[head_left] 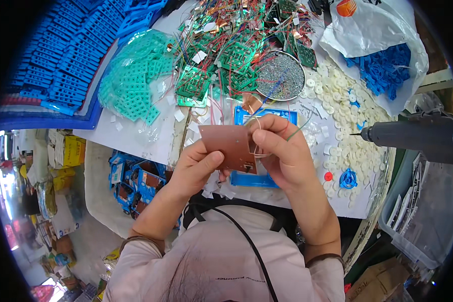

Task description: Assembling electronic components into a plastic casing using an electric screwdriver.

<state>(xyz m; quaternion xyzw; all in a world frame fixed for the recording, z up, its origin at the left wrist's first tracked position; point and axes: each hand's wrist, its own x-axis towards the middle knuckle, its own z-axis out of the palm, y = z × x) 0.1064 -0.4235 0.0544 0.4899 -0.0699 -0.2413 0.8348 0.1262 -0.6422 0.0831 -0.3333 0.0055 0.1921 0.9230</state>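
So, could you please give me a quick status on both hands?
Left hand gripping brown board; right hand pinching pale wire; blue casing below.

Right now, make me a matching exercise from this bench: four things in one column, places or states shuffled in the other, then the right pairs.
Things
1. Brown board
2. Power driver
3. Turquoise pieces
4. White discs

Places and states
A. Spread loose over the right part of the table
B. Grey, with its thin tip pointing left
C. Heaped to the left of the wired green boards
D. Gripped by the left hand

Right pairs: 1-D, 2-B, 3-C, 4-A
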